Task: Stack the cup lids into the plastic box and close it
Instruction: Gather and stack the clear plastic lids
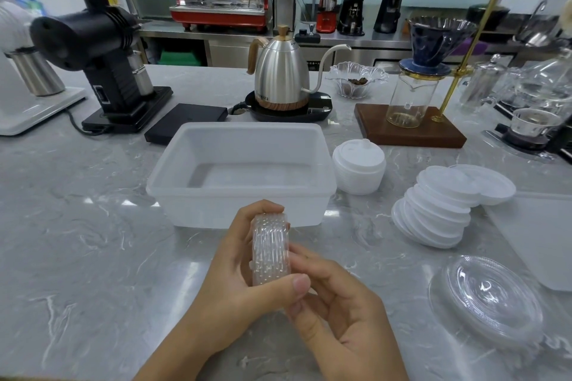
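Both hands grip one clear lid stack (271, 249) on edge: left hand (235, 269) cupping it, right hand (334, 303) pinching its near rim, probably squaring it. At 12 o'clock sits the empty plastic box (241, 192); white lids (433, 210) wait at 2 o'clock.
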The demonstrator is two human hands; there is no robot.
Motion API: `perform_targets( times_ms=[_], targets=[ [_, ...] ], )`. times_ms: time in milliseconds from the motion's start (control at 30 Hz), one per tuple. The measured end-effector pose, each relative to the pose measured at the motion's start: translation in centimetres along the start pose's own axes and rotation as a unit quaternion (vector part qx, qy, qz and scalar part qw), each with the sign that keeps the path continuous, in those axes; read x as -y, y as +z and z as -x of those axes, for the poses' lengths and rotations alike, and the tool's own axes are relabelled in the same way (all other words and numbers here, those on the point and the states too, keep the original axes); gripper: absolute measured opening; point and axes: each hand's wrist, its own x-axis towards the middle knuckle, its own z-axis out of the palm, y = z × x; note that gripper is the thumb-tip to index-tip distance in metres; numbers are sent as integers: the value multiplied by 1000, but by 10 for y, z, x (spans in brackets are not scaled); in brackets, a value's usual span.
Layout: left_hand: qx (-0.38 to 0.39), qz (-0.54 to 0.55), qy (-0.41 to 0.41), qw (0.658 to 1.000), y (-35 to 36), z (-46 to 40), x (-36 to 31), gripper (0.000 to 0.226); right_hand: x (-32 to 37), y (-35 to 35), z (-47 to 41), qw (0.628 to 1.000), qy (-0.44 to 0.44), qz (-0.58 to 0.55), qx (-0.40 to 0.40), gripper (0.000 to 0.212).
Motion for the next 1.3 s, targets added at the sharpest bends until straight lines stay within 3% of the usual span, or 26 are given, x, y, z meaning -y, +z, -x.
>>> perform_targets(
  times_ms=[233, 433, 700, 800, 967, 1067, 1167, 1300],
  targets=[
    [14, -33, 2, 999, 1, 1, 5, 74, 9, -22, -1, 998, -8, 57, 13, 37],
    [46, 27, -42, 998, 0, -2, 22, 95, 17, -62, 4, 984, -37, 162, -60, 36],
    [138, 148, -83, 976, 19, -21, 37, 84, 52, -141, 22, 919, -44, 337, -198, 25],
    [142, 136, -87, 977, 32, -33, 36, 82, 60, -167, 25, 888, 10, 406, -214, 41],
    [161, 110, -97, 976, 55, -53, 32, 81, 59, -191, 29, 860, 188, 461, -109, 94],
    [161, 116, -109, 974, 65, -60, 33, 82, 53, -193, 30, 836, 222, 498, -69, 121],
    [151, 161, -130, 967, 65, -62, 37, 81, 48, -188, 27, 816, 214, 535, -49, 129],
    [154, 183, -136, 961, 60, -58, 39, 80, 42, -189, 22, 815, 192, 543, -59, 123]
  ],
)
